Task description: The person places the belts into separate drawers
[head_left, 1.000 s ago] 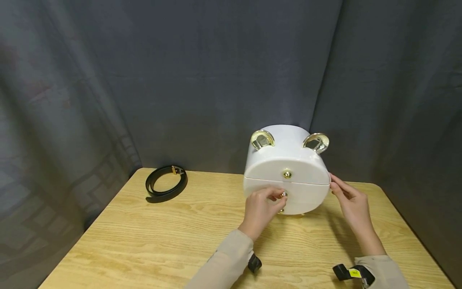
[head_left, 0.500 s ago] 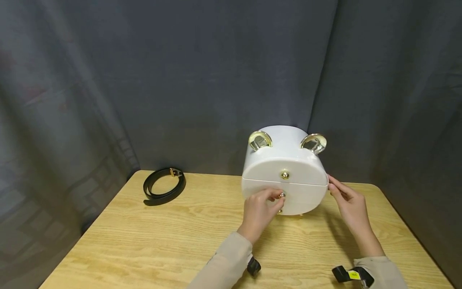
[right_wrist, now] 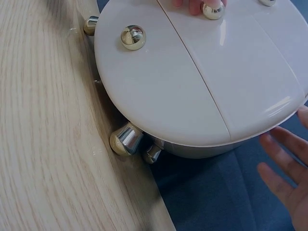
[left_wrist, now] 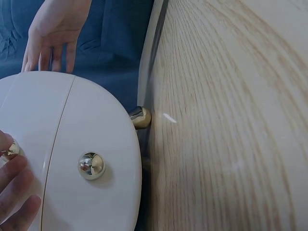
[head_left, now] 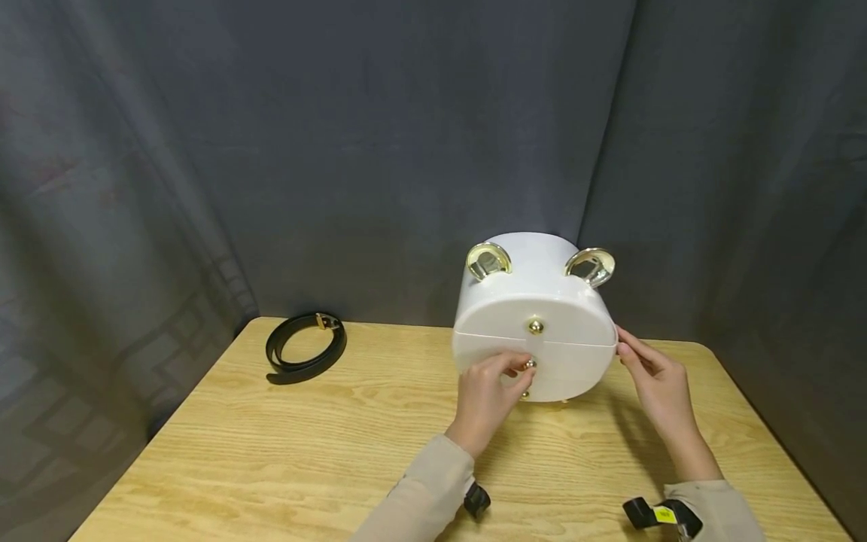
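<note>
A white round-faced drawer box (head_left: 535,263) with two shiny gold ears stands at the right back of the table. Gold ball knobs run down its front: an upper knob (head_left: 536,327), a middle knob and a lower knob (left_wrist: 91,165). Between thumb and fingertips, my left hand (head_left: 489,388) pinches the middle knob (right_wrist: 213,9). A thin seam divides the front panels, and they look flush. My right hand (head_left: 660,388) has its fingertips against the box's right side near the seam. In the right wrist view, the fingers (right_wrist: 281,159) of that hand are extended and spread.
A coiled black belt (head_left: 308,369) with a gold buckle lies at the left back of the wooden table (head_left: 284,459). Grey curtains (head_left: 379,165) hang close behind and at both sides. Gold feet (right_wrist: 126,139) hold the box off the tabletop.
</note>
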The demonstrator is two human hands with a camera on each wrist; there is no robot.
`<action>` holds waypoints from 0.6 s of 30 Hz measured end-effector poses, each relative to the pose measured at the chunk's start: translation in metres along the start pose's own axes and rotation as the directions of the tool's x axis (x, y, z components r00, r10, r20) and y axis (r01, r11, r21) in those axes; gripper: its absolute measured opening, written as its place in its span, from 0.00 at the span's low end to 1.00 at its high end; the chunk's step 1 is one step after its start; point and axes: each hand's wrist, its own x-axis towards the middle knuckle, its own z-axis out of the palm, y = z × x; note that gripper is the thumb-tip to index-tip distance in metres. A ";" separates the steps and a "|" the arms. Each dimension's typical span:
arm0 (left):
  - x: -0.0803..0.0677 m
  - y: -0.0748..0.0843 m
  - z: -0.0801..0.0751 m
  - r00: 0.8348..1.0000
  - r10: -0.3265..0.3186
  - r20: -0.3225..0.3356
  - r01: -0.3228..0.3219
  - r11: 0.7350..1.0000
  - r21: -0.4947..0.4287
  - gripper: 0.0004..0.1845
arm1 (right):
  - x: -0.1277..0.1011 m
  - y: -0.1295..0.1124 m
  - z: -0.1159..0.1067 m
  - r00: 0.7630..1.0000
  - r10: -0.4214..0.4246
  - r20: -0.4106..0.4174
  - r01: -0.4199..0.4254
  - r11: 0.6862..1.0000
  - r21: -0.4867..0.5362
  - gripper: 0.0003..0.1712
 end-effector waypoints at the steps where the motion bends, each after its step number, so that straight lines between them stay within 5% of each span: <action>1: 0.000 0.000 0.000 1.000 -0.004 0.003 0.005 1.000 -0.007 0.08 | 0.000 0.000 0.000 1.000 0.002 -0.001 -0.002 1.000 -0.002 0.21; 18: -0.003 0.002 -0.002 0.996 -0.064 0.060 0.067 0.996 -0.054 0.10 | 0.001 0.002 0.000 1.000 0.008 -0.003 -0.008 1.000 0.011 0.21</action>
